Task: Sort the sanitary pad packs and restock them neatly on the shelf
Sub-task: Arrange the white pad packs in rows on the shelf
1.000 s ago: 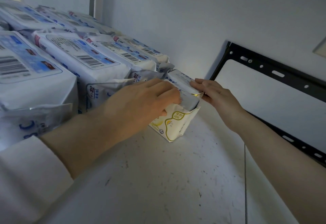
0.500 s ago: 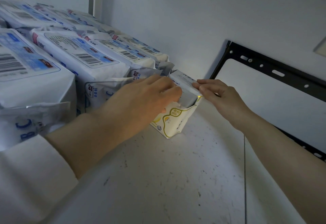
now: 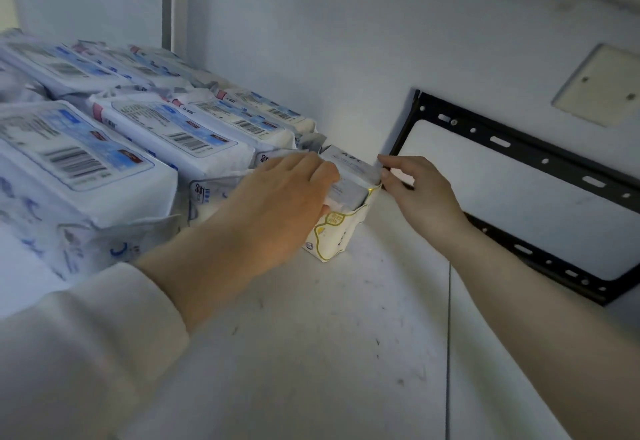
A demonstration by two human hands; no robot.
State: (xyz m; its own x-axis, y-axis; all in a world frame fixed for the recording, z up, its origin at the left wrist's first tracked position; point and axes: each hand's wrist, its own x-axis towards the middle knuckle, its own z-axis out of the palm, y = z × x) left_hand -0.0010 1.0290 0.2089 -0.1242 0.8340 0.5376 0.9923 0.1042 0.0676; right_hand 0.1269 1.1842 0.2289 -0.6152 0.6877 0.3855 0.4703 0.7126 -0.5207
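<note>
Head view: the left hand (image 3: 277,204) is draped over the yellow-and-white pad pack (image 3: 334,237), fingers curled across its top and thumb tucked against its front face, a firm grip. The right hand (image 3: 420,197) pinches the same pack's upper right edge between thumb and fingertips. The pack stands upright near the back edge of the shelf (image 3: 311,342), touching the right end of the blue-and-white pad packs (image 3: 166,134). A black metal bracket (image 3: 519,148) is on the wall just beyond.
</note>
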